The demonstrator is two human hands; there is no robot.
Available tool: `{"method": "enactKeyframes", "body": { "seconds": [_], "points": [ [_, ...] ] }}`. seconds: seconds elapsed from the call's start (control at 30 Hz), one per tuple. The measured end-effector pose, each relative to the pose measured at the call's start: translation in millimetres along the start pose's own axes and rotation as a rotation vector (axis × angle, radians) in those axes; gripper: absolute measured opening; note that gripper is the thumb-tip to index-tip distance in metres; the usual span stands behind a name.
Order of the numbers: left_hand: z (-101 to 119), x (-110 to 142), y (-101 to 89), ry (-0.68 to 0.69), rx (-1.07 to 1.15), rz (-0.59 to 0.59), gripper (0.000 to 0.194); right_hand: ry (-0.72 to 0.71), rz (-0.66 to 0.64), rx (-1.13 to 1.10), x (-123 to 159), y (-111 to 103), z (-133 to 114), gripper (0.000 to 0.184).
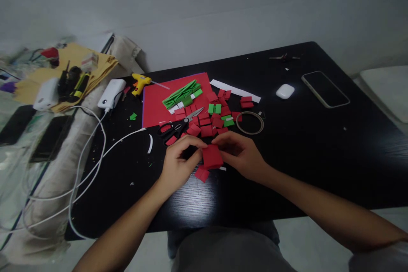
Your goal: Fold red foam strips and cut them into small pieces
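Observation:
Between both hands is a red folded paper piece (212, 157), held just above the table's front middle. My left hand (181, 162) pinches its left edge with thumb and fingers. On the opposite edge, my right hand (244, 155) grips with its fingertips. Another red folded paper (202, 174) lies below it, on the table. Just beyond the hands spreads a pile of red folded paper pieces (206, 130), with a few green folded pieces (214, 108) among them. Black-handled scissors (181, 126) rest on the pile's left side, blades pointing to the back right.
Red paper sheets (156, 102) lie behind, bearing green folded strips (183, 94). A yellow glue gun (140, 83) and a white power bank (111, 93) with cables are leftward. A tape ring (250, 123), a white earbud case (284, 91) and a phone (325, 89) lie rightward on the black table (318, 157).

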State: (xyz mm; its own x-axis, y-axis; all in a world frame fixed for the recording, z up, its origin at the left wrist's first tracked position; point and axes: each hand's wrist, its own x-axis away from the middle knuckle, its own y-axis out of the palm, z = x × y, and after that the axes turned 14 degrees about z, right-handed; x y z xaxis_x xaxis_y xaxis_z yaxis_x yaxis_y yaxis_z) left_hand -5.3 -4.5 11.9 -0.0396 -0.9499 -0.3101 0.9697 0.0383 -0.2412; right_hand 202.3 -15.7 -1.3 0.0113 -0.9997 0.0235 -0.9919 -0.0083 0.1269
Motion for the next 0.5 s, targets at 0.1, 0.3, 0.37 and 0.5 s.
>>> {"method": "enactKeyframes", "body": {
  "seconds": [0.1,0.3,0.37,0.5],
  "points": [
    [-0.3,-1.1,-1.9,0.015,0.034,-0.011,0.016,-0.007,-0.004,0.008,-0.4,-1.9,-3.1,0.017],
    [6.2,-0.2,-1.4,0.199,-0.05,0.009,0.02,0.065,-0.036,0.027,-1.5,-3.4,-8.5,0.015],
    [8.3,1.0,-1.2,0.264,-0.08,0.01,0.021,0.058,-0.027,0.069,-1.3,-2.0,-8.0,0.015],
    [8.7,3.1,-2.7,0.214,-0.105,0.008,0.022,0.007,0.007,0.133,0.1,0.4,-6.0,0.016]
  ]
}}
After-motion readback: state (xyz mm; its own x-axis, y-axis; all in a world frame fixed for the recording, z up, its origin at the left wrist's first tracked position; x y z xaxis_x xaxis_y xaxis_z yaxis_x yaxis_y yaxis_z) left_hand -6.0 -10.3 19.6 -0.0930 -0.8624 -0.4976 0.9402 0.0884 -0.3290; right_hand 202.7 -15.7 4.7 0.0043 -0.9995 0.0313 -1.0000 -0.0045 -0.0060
